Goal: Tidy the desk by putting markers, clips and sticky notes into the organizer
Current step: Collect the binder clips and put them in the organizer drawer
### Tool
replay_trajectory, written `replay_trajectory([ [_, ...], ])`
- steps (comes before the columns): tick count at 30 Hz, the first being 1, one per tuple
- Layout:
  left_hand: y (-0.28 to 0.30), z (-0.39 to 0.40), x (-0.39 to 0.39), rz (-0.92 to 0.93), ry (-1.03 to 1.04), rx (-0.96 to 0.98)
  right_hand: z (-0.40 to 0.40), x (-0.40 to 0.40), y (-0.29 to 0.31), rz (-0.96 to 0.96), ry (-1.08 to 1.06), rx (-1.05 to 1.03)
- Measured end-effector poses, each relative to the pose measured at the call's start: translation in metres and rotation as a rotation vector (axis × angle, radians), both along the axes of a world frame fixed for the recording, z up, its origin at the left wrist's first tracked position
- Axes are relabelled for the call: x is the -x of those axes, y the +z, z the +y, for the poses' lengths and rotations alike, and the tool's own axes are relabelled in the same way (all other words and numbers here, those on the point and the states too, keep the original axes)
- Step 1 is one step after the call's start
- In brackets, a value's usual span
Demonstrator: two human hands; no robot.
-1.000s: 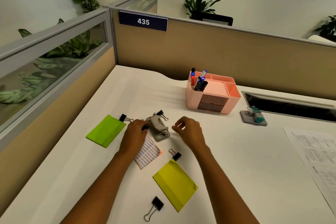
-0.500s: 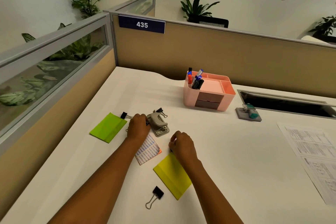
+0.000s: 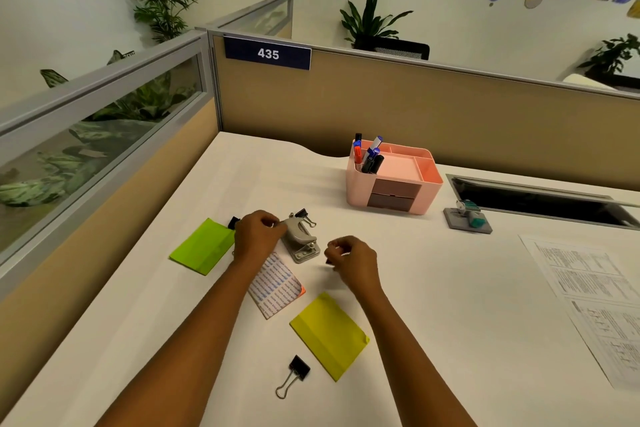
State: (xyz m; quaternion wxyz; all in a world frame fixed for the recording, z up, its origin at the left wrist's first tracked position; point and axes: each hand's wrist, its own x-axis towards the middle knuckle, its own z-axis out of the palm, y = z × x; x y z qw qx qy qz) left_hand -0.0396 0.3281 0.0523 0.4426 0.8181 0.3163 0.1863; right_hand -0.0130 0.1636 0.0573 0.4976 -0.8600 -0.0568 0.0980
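Where partitions meet, sign (image 3: 267, 53) "435"

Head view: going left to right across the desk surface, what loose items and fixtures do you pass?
Green sticky pad → hole punch → yellow sticky pad → pink organizer → stamp on grey base → printed sheets.

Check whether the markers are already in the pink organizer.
In. The markers stand upright in the back-left compartment of the pink organizer.
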Motion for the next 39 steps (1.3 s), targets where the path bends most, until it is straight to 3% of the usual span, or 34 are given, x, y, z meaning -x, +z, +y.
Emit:
replay_trajectory([
  [5, 0.017, -0.010, 0.005, -0.383, 0.118, 1.220, 0.021, 0.001, 0.031, -0.090, 0.044, -0.193],
  [9, 0.019, -0.018, 0.011, -0.337, 0.128, 1.534, 0.045, 0.009, 0.036, -0.233, 0.165, -0.089],
  [13, 0.025, -0.021, 0.014, -0.276, 0.094, 1.690, 0.060, 0.010, 0.027, -0.333, 0.302, 0.144],
  [18, 0.021, -0.008, -0.001, -0.391, 0.225, 1.675, 0.062, -0.024, 0.024, -0.363, 0.163, 0.038],
  [21, 0.017, 0.002, -0.012, -0.425, 0.274, 1.618, 0.065, -0.053, 0.014, -0.326, 0.145, 0.124],
  [27, 0.010, 0.017, -0.028, -0.421, 0.271, 1.581, 0.071, -0.086, -0.015, -0.326, 0.506, 0.509],
  [30, 0.008, 0.019, -0.034, -0.400, 0.262, 1.561, 0.070, -0.092, -0.022, -0.395, 0.599, 0.605],
  [36, 0.008, 0.016, -0.044, -0.354, 0.238, 1.523, 0.068, -0.098, -0.032, -0.432, 0.424, 0.460],
  [39, 0.009, 0.012, -0.048, -0.357, 0.224, 1.521, 0.061, -0.100, -0.032, -0.348, 0.231, 0.259],
])
